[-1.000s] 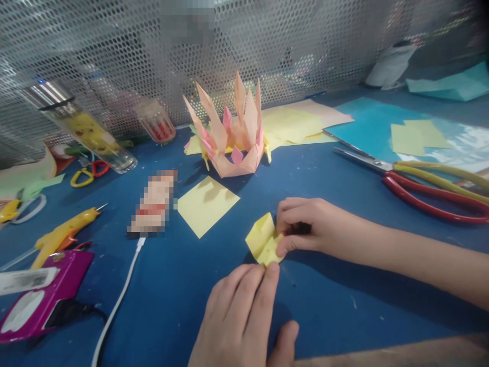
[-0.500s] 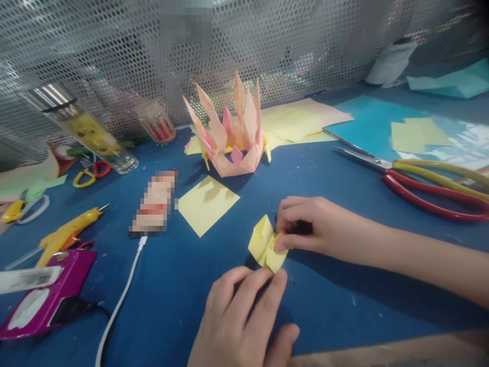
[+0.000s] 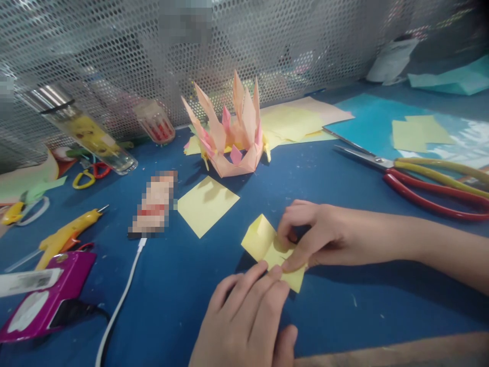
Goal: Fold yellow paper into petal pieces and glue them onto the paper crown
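Note:
A small creased piece of yellow origami paper [image 3: 260, 238] lies partly unfolded on the blue table in front of me. My right hand [image 3: 311, 234] pinches it near its right side, thumb and forefinger pressed to the sheet. At its near edge rest the fingertips of my left hand [image 3: 244, 316]; those fingers are stretched out and lie fairly flat. My fingers cover part of the paper's middle. A flat yellow paper square [image 3: 208, 206] lies just beyond, to the left. Behind that square stands a folded paper crown [image 3: 237, 165] with peach points and pink pieces.
Large scissors [image 3: 385, 164] lie open at the right, near blue sheets [image 3: 367, 120]. On the left are a yellow glue gun [image 3: 71, 232], a purple case [image 3: 72, 275], a pixelated phone-like object [image 3: 153, 206] with a white cable [image 3: 122, 300], and a tilted bottle [image 3: 91, 135]. Perforated metal [image 3: 126, 46] closes the back.
The yellow paper has opened out wider and flatter. My right hand has shifted down and presses on it, while my left fingertips have moved slightly up onto its near edge.

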`<state>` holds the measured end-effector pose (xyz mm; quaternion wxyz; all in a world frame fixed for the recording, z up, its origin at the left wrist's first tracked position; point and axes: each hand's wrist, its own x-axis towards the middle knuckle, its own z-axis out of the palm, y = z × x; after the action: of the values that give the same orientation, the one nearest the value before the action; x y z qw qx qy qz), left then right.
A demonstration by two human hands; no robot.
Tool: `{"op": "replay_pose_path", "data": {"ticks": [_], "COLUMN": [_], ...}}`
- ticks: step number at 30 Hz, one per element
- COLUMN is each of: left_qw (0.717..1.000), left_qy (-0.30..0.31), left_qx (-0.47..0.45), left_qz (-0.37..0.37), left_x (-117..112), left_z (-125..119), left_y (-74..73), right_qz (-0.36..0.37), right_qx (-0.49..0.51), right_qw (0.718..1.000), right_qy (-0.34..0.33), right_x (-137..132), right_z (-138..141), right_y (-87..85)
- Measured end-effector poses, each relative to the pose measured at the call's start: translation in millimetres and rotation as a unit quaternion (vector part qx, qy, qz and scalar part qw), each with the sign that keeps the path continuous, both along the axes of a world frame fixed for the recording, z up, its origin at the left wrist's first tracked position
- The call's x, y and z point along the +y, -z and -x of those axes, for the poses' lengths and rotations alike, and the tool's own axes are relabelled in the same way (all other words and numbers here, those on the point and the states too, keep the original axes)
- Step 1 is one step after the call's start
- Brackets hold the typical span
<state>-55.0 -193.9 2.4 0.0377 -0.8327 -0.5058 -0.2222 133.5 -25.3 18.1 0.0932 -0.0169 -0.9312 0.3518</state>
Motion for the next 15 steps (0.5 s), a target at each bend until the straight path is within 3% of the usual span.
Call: {"op": "replay_pose_path", "data": {"ticks": [9,15], "left_qw": [0.999,1.000], "left_qy": [-0.001,-0.029], "left_qx": [0.032,0.003], "left_qz": [-0.012,-0.005], "left_x": [0.6,-1.2], "left_z": [1.8,-2.9], "left_y": [2.5,1.5], "right_qz": [0.053,0.102], "right_qx": [-0.039,-0.030], "right_qw": [0.998,0.991], "right_qy": [0.004,0.084], "right_x": [2.0,0.0], "right_z": [0.9,2.5], "right_y": [-7.6,-2.5]}}
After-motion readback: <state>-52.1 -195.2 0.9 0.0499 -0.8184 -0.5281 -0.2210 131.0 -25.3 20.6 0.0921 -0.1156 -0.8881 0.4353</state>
